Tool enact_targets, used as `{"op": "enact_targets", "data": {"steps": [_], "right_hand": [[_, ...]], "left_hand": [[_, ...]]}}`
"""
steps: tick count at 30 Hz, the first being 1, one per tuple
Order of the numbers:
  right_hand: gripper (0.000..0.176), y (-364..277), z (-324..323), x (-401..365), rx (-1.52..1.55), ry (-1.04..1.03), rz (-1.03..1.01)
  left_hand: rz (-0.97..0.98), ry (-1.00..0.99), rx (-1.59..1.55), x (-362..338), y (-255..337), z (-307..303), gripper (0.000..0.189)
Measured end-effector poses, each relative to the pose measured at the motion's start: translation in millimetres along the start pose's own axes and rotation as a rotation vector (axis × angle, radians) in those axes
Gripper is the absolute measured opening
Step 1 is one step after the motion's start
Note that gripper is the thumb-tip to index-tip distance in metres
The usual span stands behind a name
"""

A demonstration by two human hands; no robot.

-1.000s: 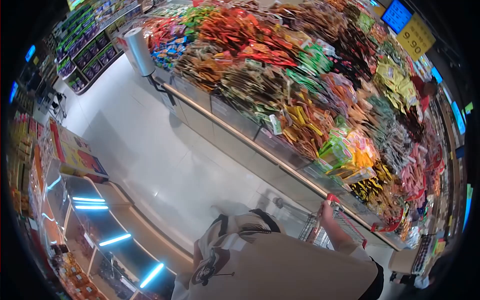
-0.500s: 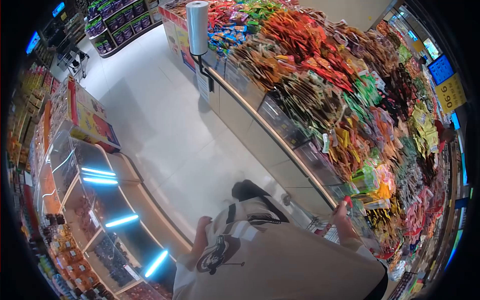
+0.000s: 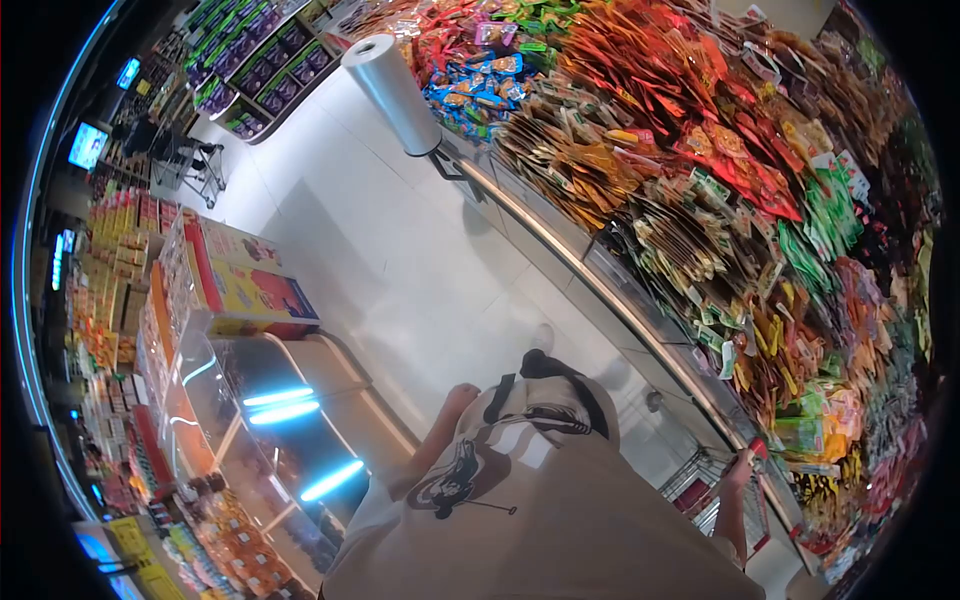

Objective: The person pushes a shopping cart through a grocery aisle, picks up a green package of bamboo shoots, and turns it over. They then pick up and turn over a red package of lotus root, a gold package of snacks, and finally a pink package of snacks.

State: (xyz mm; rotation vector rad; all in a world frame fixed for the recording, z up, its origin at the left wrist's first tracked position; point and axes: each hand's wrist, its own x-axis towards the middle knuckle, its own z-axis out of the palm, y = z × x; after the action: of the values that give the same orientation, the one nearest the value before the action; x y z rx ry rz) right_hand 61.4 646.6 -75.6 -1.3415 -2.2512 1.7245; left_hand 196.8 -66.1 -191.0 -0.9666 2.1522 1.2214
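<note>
My right hand (image 3: 738, 470) is closed around the red handle (image 3: 757, 447) of a shopping cart, beside the rail of the candy display. The cart's wire basket (image 3: 697, 488) shows partly at my side, cut off by my shirt. Low at my other side hangs my left hand (image 3: 462, 395), its fingers curled in and nothing visible in them. It is nearest to the curved wooden base (image 3: 385, 405) of a lit bin case. My beige printed shirt (image 3: 560, 510) covers the lower middle of the view.
A long bin of wrapped snacks (image 3: 690, 230) runs along the right behind a rail (image 3: 600, 290). A plastic bag roll (image 3: 395, 95) stands at its far corner. Left are printed cartons (image 3: 265, 290) and the lit case (image 3: 270, 450). Pale floor (image 3: 370, 230) lies between; another cart (image 3: 195, 170) stands farther off.
The view has turned and shifted; the bag roll and cartons look larger and nearer. Both hands appear farther right in view, with my right hand still on the cart handle.
</note>
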Motion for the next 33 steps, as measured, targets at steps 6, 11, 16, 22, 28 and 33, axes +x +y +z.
{"op": "enact_targets", "data": {"steps": [6,11,16,22,28,33], "right_hand": [[0.028,-10,6,-29,0.046,0.112,0.039],[0.024,-2,13,-44,0.061,0.069,0.089],[0.03,-30,42,-82,0.018,0.066,0.133],[0.032,-43,77,-91,0.086,-0.024,0.163],[0.03,-51,102,-88,0.006,-0.081,0.219],[0.031,-52,107,-91,0.006,-0.057,0.215]], "left_hand": [[0.219,0.034,0.023,116,23,-56,0.032],[0.219,-0.022,-0.076,127,154,-94,0.027],[0.21,-0.127,-0.374,153,219,-86,0.021],[0.294,-0.264,-0.464,142,280,-85,0.021],[0.24,-0.315,-0.385,141,268,-84,0.021],[0.108,-0.299,-0.254,141,210,-80,0.025]]}}
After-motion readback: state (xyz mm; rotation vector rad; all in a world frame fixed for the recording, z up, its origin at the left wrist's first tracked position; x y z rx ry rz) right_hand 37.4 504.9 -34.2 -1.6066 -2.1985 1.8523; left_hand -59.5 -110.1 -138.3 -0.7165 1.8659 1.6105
